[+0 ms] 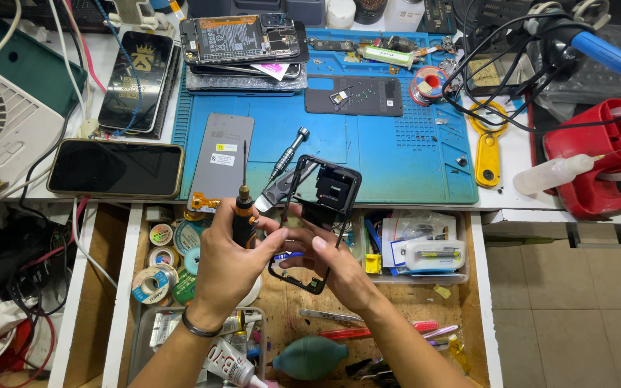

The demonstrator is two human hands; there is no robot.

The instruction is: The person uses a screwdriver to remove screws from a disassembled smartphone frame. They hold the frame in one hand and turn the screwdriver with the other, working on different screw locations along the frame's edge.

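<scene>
Hands [228,262] meet at frame centre: left grips a black-and-orange precision screwdriver [244,212], right [336,269] pinches a black plastic phone frame [318,215]. Steadying that frame above the blue mat [397,158] seems wise.

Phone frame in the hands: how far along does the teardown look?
Done: the grey panel and back cover lie separate on the blue mat. In hand: right hand holds the black phone frame; left hand grips an orange-black screwdriver. Left: cannot tell.

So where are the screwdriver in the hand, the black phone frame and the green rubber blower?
Screwdriver [244,214]: head view, orange-and-black handle.
Black phone frame [323,194]: head view, upper panel.
Green rubber blower [310,357]: head view, bulb's middle.
</scene>
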